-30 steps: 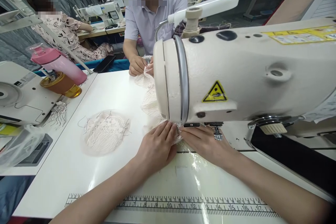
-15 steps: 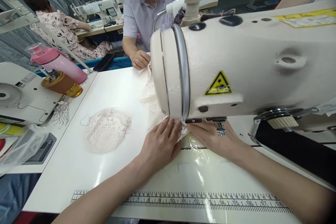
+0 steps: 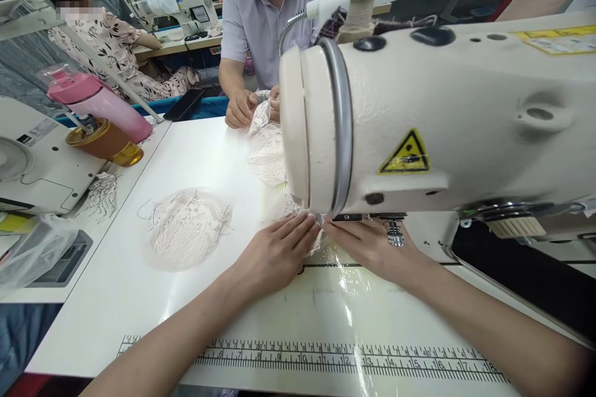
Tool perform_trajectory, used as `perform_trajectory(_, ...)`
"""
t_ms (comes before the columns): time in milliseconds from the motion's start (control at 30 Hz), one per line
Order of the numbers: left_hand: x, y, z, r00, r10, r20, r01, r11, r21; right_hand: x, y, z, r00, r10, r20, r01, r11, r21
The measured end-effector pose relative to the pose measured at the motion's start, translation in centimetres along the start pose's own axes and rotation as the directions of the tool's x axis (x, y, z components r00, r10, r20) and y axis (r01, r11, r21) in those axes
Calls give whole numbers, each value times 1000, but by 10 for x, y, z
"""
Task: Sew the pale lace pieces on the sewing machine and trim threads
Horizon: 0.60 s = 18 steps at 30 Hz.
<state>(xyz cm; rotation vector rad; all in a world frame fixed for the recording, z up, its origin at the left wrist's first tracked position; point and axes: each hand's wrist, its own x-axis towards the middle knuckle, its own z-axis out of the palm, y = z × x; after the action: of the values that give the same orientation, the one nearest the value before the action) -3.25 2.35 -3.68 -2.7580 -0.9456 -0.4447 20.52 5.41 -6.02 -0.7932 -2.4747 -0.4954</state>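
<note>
Under the head of a cream sewing machine [image 3: 395,124], a small piece of white lace [image 3: 317,244] lies mostly covered by my fingers. My left hand [image 3: 274,253] rests flat on it, fingers stretched out side by side and pressing down. From the other side my right hand [image 3: 375,247] reaches in beneath the machine head, its fingers extended and their tips at the lace's right edge. The needle area is hidden behind the head. To the left, a rounded lace piece [image 3: 189,229] with loose dark threads lies on the white table [image 3: 233,310].
Across the table a person [image 3: 279,31] holds more lace [image 3: 267,149] in both hands. At the left stand a pink bottle [image 3: 105,105], an amber cup [image 3: 105,142], a phone [image 3: 184,105] and another machine [image 3: 41,161]. A printed ruler [image 3: 326,356] runs along the front edge.
My left hand has flattened, its fingers straighter on the lace. The person opposite has raised the lace, and a second hand now shows. The view has shifted slightly.
</note>
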Motion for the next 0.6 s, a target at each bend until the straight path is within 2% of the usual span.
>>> perform_trajectory(133, -1, -6, -3, 1000, 7, 3, -7, 1000, -9, 14, -12, -15, 995, -89, -44, 89, 996, -23)
perform_trajectory(300, -1, -8, -3, 1000, -10, 6, 10, 1000, -9, 20, -18, -15, 994, -79, -75, 80, 997, 4)
perform_trajectory(433, 0, -8, -1, 1000, -6, -9, 6, 1000, 30, 17, -16, -13, 998, -51, -48, 52, 998, 25)
perform_trajectory(600, 1, -6, -2, 999, -37, 16, 37, 999, -13, 14, -16, -13, 999, -34, -3, 34, 997, 71)
